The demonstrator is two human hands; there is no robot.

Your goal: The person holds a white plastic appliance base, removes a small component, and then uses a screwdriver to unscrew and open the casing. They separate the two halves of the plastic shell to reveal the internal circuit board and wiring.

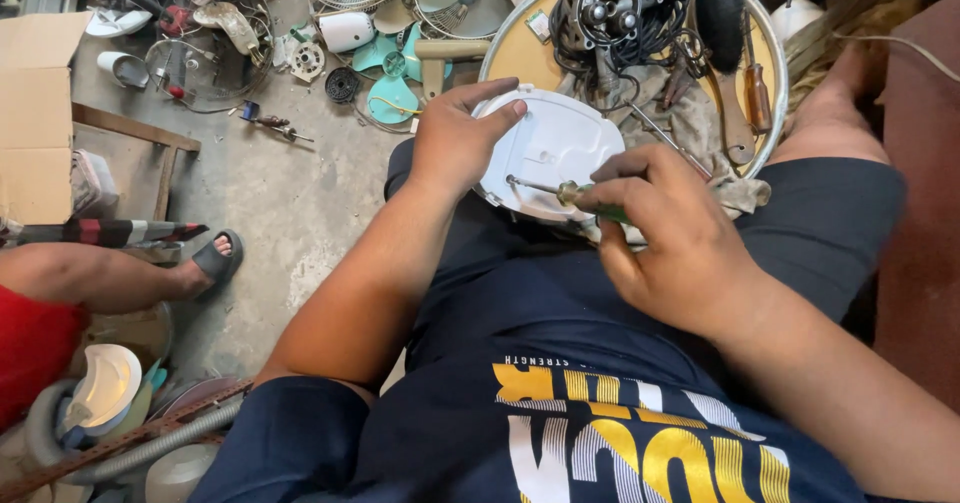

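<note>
White plastic cover (pixel 550 148) rests on the person's lap, the left hand (pixel 455 143) clamped on its rim to steady it. Right hand (pixel 665 233) grips a green-handled screwdriver (pixel 560 191), tip pressed against the cover's near face.

The white fan housing (pixel 548 148) looks like smooth, slightly glossy plastic, and the screwdriver (pixel 565 192) has a bright metal shaft with a translucent green plastic handle. The floor (pixel 270 193) is rough, matt concrete; the box (pixel 35 103) is dull brown cardboard.

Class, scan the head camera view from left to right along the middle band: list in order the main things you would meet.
Cardboard box → sandalled foot of another person → left hand → white round plastic cover → green-handled screwdriver → right hand.
</note>
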